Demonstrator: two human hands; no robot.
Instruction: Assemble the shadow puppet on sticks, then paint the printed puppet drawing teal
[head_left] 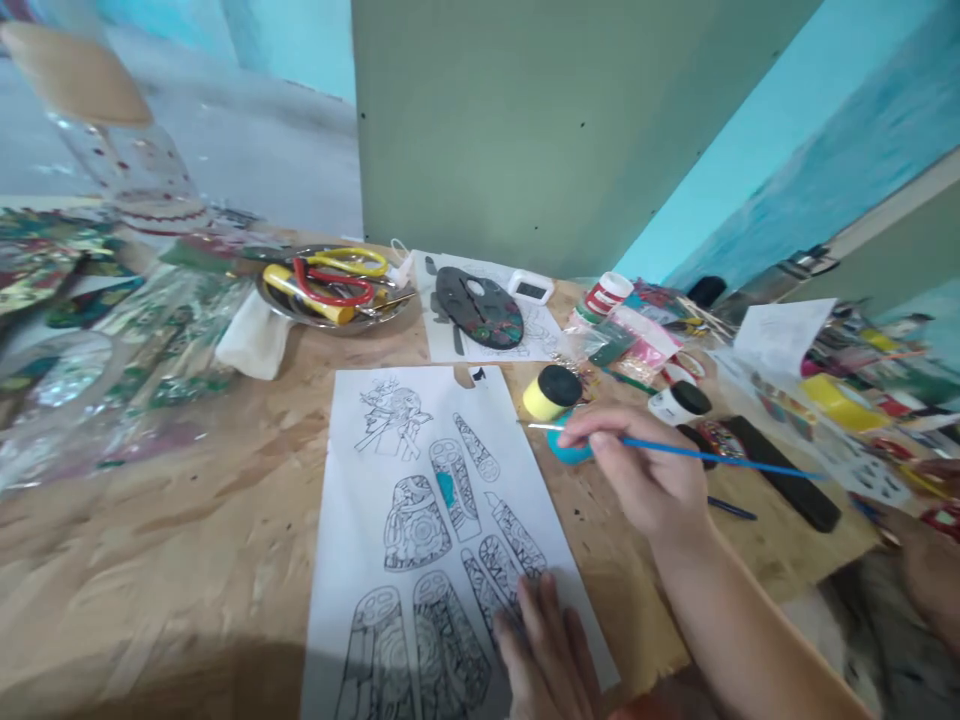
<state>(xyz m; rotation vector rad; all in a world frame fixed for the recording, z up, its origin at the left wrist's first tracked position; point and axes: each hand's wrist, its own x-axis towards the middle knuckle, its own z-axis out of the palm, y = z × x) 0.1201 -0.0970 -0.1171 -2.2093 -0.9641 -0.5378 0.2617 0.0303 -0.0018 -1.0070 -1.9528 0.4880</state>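
Note:
My right hand (pixel 637 460) pinches a thin blue paintbrush (pixel 720 459), its pale tip pointing left above the sheet's right edge. Partly behind that hand is a turquoise paint pot (pixel 568 447), beside a yellow paint jar (pixel 551 392) with a black lid. My left hand (pixel 544 650) lies with fingers stretched out on the lower right of a white paper sheet (pixel 341 420). Black line drawings of patterned shapes cover the sheet. One small turquoise painted patch (pixel 446 489) shows on an upper middle shape.
Behind the sheet lie a dark palette (pixel 480 305) on another drawing and a metal bowl (pixel 330 320) holding scissors. Plastic-wrapped items (pixel 172 320) spread on the left. A white jar (pixel 679 402) and a dark bar (pixel 784 475) lie right. Another person's hand (pixel 926 550) shows at the right edge.

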